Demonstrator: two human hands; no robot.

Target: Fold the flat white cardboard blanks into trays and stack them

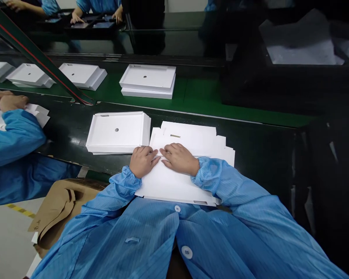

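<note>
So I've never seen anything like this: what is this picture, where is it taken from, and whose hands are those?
There is no machine doing the handling here: these are a person's bare hands. The single picture comes from a camera on that person's head, looking forward and down, so their blue coat fills the bottom.

The left hand and right hand rest close together on flat, cut white card; neither is lifting it. Beside it, on the dark worktable, sits a shallow white tray with a small round hole. Beyond runs a green strip carrying more white trays.

At the far left, a co-worker's hand belongs to somebody else.
</note>
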